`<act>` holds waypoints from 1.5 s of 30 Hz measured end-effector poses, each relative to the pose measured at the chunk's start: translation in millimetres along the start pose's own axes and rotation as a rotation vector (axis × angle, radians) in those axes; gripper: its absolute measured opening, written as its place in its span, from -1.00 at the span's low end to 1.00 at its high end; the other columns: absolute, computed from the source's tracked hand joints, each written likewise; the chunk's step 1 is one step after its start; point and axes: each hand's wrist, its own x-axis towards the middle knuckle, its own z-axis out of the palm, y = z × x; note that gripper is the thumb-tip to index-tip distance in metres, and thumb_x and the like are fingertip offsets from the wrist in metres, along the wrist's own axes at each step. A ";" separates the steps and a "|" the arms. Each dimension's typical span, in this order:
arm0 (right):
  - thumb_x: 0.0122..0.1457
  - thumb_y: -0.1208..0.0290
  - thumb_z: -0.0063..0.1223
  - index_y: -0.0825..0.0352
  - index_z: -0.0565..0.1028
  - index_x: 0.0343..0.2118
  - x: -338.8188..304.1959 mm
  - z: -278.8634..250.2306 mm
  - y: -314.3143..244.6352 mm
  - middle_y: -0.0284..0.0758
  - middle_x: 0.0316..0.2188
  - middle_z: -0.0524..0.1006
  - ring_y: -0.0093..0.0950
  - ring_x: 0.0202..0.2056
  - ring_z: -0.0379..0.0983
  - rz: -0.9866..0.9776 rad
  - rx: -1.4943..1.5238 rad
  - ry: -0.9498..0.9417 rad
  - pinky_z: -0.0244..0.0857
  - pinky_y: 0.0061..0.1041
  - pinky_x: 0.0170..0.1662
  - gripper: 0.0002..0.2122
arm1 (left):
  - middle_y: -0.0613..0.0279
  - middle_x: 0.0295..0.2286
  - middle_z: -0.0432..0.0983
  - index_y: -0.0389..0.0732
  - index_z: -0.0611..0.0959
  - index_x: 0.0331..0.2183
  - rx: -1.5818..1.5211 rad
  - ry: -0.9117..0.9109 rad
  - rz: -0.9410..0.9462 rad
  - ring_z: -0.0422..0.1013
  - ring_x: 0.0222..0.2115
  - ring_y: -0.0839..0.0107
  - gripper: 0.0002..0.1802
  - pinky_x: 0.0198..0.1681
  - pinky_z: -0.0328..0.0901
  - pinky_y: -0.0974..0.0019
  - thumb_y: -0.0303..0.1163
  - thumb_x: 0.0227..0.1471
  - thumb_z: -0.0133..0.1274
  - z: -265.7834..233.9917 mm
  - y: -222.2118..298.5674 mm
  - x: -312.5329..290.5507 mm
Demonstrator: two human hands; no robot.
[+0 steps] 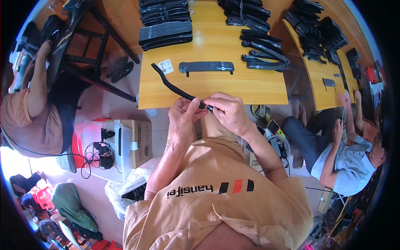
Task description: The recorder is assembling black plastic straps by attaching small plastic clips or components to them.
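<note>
A long, narrow black strip (pixel 171 86) runs from the tabletop over the near table edge into my hands. My left hand (pixel 183 116) pinches it near its lower end, thumb on top. At that same end the fingers of my right hand (pixel 228 111) are closed on a small dark end piece (pixel 209 108); whether it is part of the strip cannot be made out. Beyond my hands a flat black band (pixel 206 66) with pale printing and two short tabs lies across the table. A white printed label (pixel 165 66) lies beside the strip's far end.
On the yellow table (pixel 166 98) are black band stacks at far left (pixel 165 35) and loose bands at far right (pixel 264 60). A clear plastic bin (pixel 109 146) with cables stands left of me beside a cardboard box (pixel 143 141). People sit on both sides.
</note>
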 end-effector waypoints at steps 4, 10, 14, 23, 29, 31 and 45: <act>-0.15 0.81 -0.02 0.44 0.52 -0.42 1.6 -4.5 0.8 -0.22 -0.49 0.50 -0.35 -0.50 0.46 0.045 0.076 -0.029 0.31 -0.54 -0.44 -0.79 | 0.15 -0.46 0.48 -0.38 0.44 -0.30 -0.021 -0.006 -0.009 0.46 -0.48 0.48 -0.71 -0.37 0.43 0.46 -0.39 0.00 0.10 -0.3 -1.4 0.5; -0.14 0.81 -0.03 0.44 0.51 -0.42 2.7 -5.9 0.5 -0.22 -0.50 0.50 -0.35 -0.50 0.46 0.117 0.120 -0.068 0.30 -0.55 -0.45 -0.80 | 0.14 -0.47 0.49 -0.39 0.43 -0.29 -0.036 -0.007 -0.030 0.47 -0.50 0.47 -0.70 -0.38 0.43 0.47 -0.39 0.00 0.10 -1.9 -2.4 0.9; -0.14 0.80 -0.03 0.45 0.51 -0.43 1.7 -5.7 1.9 -0.21 -0.49 0.50 -0.35 -0.50 0.47 0.096 0.082 -0.062 0.31 -0.55 -0.44 -0.81 | 0.13 -0.47 0.49 -0.39 0.43 -0.29 -0.010 -0.011 -0.032 0.47 -0.49 0.48 -0.70 -0.38 0.43 0.47 -0.39 0.00 0.10 -1.1 -3.0 0.3; -0.16 0.78 0.00 0.42 0.49 -0.39 -3.7 3.0 -10.0 -0.21 -0.45 0.49 -0.24 -0.44 0.46 0.013 -0.128 0.002 0.34 -0.44 -0.43 -0.78 | 0.18 -0.45 0.49 -0.36 0.45 -0.29 -0.019 0.012 -0.007 0.46 -0.47 0.49 -0.71 -0.37 0.42 0.48 -0.38 -0.02 0.11 3.4 -4.0 -0.4; -0.11 0.66 -0.06 0.40 0.40 -0.25 -8.0 11.4 -12.7 -0.22 -0.37 0.42 -0.26 -0.32 0.42 -0.030 -0.280 0.019 0.36 -0.38 -0.33 -0.73 | 0.16 -0.43 0.49 -0.37 0.44 -0.29 -0.043 0.019 0.027 0.46 -0.46 0.48 -0.72 -0.34 0.42 0.46 -0.41 -0.02 0.11 5.6 -8.6 -0.5; -0.11 0.65 -0.06 0.41 0.39 -0.28 -8.5 15.9 -12.7 -0.21 -0.38 0.40 -0.25 -0.32 0.42 -0.010 -0.325 0.040 0.35 -0.37 -0.33 -0.75 | 0.16 -0.43 0.48 -0.38 0.44 -0.30 -0.050 0.025 0.036 0.46 -0.46 0.48 -0.73 -0.34 0.42 0.45 -0.42 -0.02 0.11 7.7 -8.4 -0.8; -0.10 0.61 -0.07 0.45 0.36 -0.28 -9.6 22.0 -8.7 -0.15 -0.36 0.38 -0.21 -0.31 0.39 -0.047 -0.334 0.024 0.34 -0.35 -0.31 -0.76 | 0.16 -0.41 0.48 -0.37 0.47 -0.27 -0.010 0.057 0.069 0.46 -0.47 0.48 -0.75 -0.37 0.41 0.47 -0.46 0.00 0.07 4.2 -6.8 0.8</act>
